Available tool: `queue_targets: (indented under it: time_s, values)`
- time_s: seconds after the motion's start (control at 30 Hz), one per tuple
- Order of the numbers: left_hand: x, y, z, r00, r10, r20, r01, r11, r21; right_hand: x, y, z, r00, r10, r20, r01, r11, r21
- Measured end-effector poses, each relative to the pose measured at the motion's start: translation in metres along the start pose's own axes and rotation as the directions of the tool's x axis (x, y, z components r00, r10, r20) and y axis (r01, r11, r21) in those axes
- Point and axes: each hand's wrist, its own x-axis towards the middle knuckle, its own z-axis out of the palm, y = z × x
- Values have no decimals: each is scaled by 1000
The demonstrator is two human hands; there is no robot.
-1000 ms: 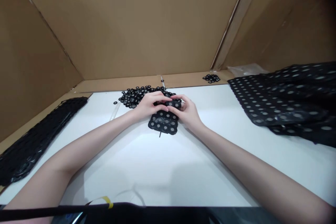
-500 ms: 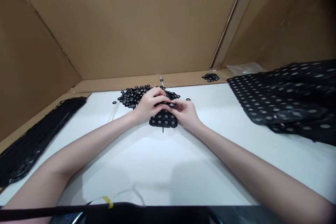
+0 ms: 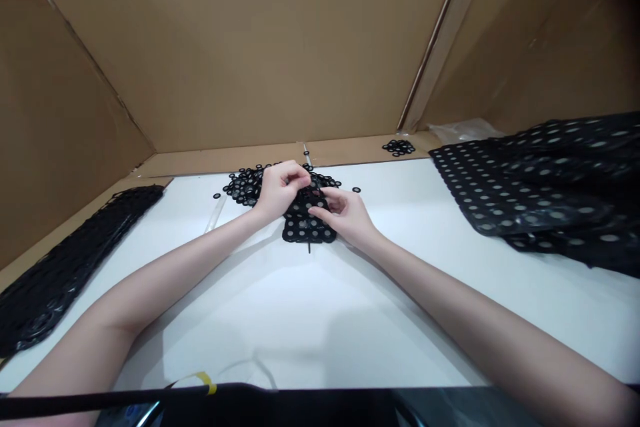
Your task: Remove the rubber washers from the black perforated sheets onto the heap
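Near the middle of the white table lies a small black sheet with grey dots, its front edge toward me. My left hand is over the sheet's back left, thumb and fingertips pinched together; what they hold is too small to make out. Around the sheet's right edge my right hand is closed on it, thumb on top and fingers behind. Behind my left hand a pile of small black rings spreads out, partly hidden by that hand.
At the right lies a large folded black dotted sheet. A long black bundle lies at the left. Cardboard walls enclose the white table. A small ring cluster sits at the back; a black cable crosses the front left.
My left hand has lifted slightly and drawn its thumb and fingertips together, away from my right hand. More of the dotted sheet shows between the hands. My right thumb has shifted left.
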Motion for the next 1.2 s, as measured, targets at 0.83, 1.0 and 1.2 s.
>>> queue_targets:
  time_s: [0.83,1.0,1.2]
  values:
    - [10,-44,-32,994,46,-95,-19,964,265,-1,-2,-8,986,-88,-141,73,991,-108]
    - [-12,-25,-16,926,239,292,-313,919,240,0,1,-8,983,-53,-178,45,998,-52]
    - [-21,-34,-1,918,287,275,-369,873,320,0,4,-9,985,-81,-156,58,987,-147]
